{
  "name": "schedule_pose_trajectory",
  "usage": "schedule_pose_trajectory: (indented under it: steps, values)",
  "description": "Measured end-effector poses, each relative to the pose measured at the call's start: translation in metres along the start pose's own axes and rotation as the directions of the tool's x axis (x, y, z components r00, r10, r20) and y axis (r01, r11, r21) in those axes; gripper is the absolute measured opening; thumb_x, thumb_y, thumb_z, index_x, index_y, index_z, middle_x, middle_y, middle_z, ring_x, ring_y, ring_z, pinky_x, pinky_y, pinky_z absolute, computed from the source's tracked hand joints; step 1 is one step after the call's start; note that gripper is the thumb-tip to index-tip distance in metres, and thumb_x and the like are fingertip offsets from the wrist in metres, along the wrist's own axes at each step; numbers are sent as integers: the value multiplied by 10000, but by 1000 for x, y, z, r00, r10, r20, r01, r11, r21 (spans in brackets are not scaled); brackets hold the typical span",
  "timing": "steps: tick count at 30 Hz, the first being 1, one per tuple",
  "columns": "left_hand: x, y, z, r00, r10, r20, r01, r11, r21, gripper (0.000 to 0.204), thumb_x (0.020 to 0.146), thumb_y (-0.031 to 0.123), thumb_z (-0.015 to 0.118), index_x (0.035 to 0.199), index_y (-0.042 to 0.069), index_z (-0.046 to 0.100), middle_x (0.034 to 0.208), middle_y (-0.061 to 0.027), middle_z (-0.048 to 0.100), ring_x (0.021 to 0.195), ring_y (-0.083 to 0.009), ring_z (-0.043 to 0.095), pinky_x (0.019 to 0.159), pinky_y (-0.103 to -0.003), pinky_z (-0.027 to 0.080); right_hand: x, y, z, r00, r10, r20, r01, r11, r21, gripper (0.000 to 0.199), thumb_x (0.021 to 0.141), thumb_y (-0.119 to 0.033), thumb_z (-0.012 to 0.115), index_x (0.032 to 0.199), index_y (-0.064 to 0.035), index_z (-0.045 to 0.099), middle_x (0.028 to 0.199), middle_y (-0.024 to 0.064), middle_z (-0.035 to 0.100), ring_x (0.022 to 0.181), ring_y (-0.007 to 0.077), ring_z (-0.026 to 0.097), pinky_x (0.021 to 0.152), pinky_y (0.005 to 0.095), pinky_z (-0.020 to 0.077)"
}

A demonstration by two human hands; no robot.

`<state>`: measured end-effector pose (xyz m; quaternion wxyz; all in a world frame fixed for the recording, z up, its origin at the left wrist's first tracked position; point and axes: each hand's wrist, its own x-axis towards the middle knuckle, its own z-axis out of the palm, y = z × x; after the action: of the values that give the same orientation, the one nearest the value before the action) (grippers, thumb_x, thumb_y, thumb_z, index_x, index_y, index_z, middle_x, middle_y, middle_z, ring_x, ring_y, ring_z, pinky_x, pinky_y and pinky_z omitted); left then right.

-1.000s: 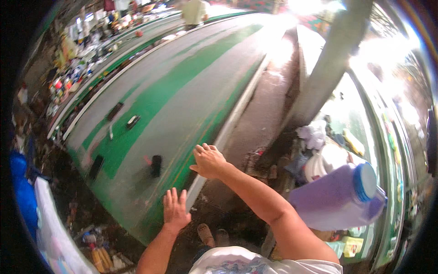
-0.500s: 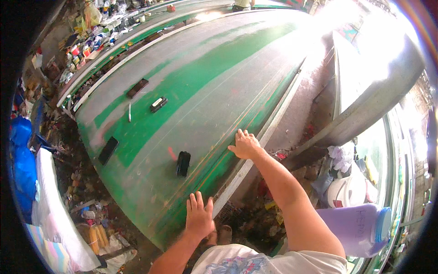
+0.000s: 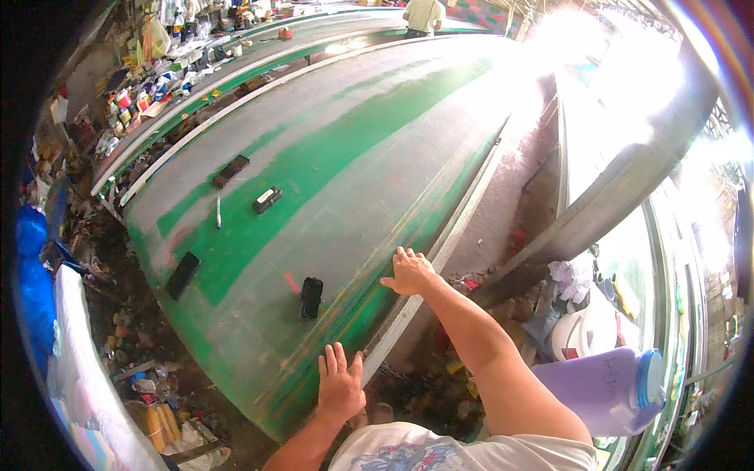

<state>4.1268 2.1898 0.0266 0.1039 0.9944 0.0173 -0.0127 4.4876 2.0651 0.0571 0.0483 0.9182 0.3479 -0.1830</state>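
Both my hands lie on a long, printing-type table (image 3: 345,212) with a worn green and grey top. My left hand (image 3: 341,382) rests near its close edge, fingers spread and holding nothing. Further along the right edge, my right hand (image 3: 410,271) is flat with its fingers apart, also holding nothing. Closest to the hands is a black, phone-like object (image 3: 311,298), touched by neither. To the left lie a flat black phone (image 3: 183,275) and a thin white pen (image 3: 218,212). Beyond them are a dark brown block (image 3: 231,171) and a small black object with a white top (image 3: 267,200).
A grey post (image 3: 605,188) leans across the right side. Beside my right arm stand a purple jug (image 3: 597,392) with a blue cap and a white bucket (image 3: 585,334). Clutter covers the ground at left, near a blue bag (image 3: 33,290). Another person (image 3: 424,17) stands beyond the far end.
The view has tilted upward, so the person at the far end shows more. Both hands remain spread on the table; the objects on it have not visibly moved.
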Motion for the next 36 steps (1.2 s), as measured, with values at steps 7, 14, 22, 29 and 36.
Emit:
schedule_pose_trajectory:
  steps: [7,14,22,29,36]
  values:
    - [0,0,3,1000,5,2,-4,1000,-21,968,744,313,932,1616,77,582,1779,-417,315,1667,-607,286,1363,-714,252,-3,2,24,996,-2,-86,2,1000,-1,1068,1082,-718,619,1684,144,429,1832,342,317,1683,534,338,1338,589,362]
    - [0,1,0,1000,-15,20,14,998,54,994,767,325,946,1647,94,546,1756,-412,368,1655,-597,326,1361,-709,264,-24,-19,10,996,-65,-68,69,996,57,1033,1079,-727,611,1654,122,492,1802,353,357,1655,546,372,1317,605,384]
    - [-1,3,9,1000,-9,-6,10,997,82,1007,729,354,958,1618,91,565,1734,-415,406,1649,-605,337,1349,-719,275,-42,-32,27,991,-88,-96,92,995,43,953,1116,-728,539,1610,86,571,1756,351,418,1604,519,436,1300,596,403]
    - [-4,5,2,1000,-19,0,19,999,36,969,767,314,929,1631,84,556,1738,-408,404,1658,-592,330,1357,-706,271,-51,-23,38,995,-87,-38,91,992,93,987,1129,-751,488,1761,3,407,1882,291,232,1732,502,240,1385,590,290]
    - [-6,0,2,1000,-21,-21,22,1000,12,964,798,295,898,1671,108,533,1762,-402,367,1669,-581,316,1369,-695,246,-68,-34,35,995,-85,-54,85,996,-3,960,1131,-747,484,1737,-4,459,1851,295,308,1680,494,364,1377,580,309]
